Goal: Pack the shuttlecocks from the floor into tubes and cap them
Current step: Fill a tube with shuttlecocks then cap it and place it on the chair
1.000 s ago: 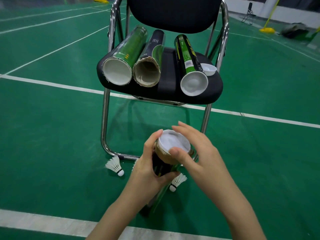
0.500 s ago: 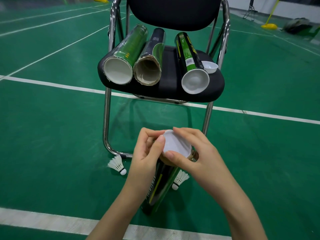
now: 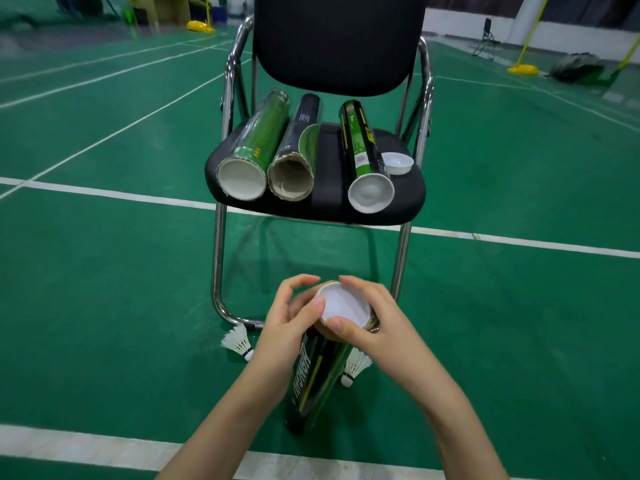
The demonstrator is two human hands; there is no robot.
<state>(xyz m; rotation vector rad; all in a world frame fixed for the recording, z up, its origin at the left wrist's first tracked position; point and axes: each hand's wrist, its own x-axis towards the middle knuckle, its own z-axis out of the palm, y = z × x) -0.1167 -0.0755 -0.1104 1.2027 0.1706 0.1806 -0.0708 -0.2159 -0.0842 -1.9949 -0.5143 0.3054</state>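
Fingers (image 3: 317,304) around white cap (image 3: 344,305) atop tube (image 3: 313,379)

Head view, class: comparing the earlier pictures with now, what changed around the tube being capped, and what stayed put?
The left hand shifted up from the tube's body to its top, its thumb now on the white cap. The right hand keeps its grip on the cap, which looks not quite square on the rim. The chair's three tubes, the loose cap and both floor shuttlecocks stayed put.

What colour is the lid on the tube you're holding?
White. The cap on the black tube shows best in the head view.
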